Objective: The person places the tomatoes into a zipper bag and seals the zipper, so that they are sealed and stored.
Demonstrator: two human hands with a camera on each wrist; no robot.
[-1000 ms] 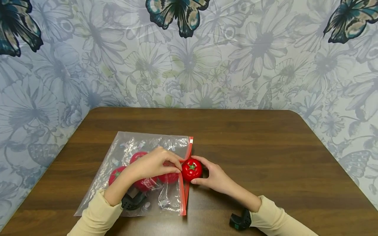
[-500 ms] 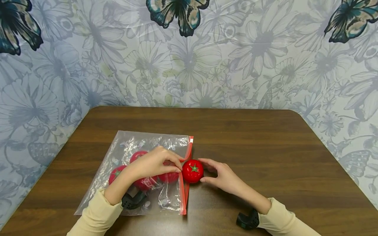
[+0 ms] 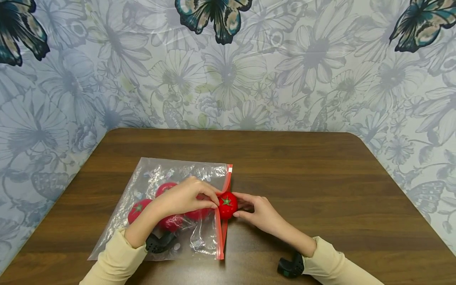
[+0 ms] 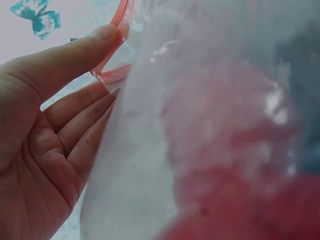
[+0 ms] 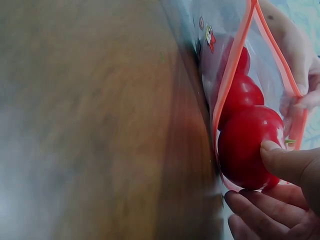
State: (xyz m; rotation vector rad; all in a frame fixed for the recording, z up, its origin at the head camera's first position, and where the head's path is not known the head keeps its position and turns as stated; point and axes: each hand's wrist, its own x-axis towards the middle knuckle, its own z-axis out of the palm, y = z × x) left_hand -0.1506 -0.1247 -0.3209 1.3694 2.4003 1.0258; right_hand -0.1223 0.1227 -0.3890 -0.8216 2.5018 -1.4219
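A clear zip bag (image 3: 156,168) with a red-orange zip edge lies flat at the table's left middle, its mouth facing right. Several red tomatoes (image 3: 139,210) show through the film. My left hand (image 3: 190,196) reaches over the bag and pinches the upper lip of its mouth; the left wrist view has the thumb (image 4: 60,62) on the zip strip. At the gap of the mouth sits another tomato (image 3: 227,206), glossy with a green star-shaped calyx. My right hand (image 3: 261,213) holds it from the right, thumb on one side and fingers on the other. In the right wrist view this tomato (image 5: 250,145) is partly between the zip edges.
The brown wooden table (image 3: 303,170) has rounded far corners. Behind it hangs a floral cloth (image 3: 285,79) with butterfly prints. Black wrist devices (image 3: 290,266) are worn on both wrists, below pale yellow sleeves (image 3: 331,257).
My right hand first eased back to the right off the tomato, then came back left, and the tomato moved left into the bag's mouth. The bagged tomatoes shifted slightly left; my left hand stayed put.
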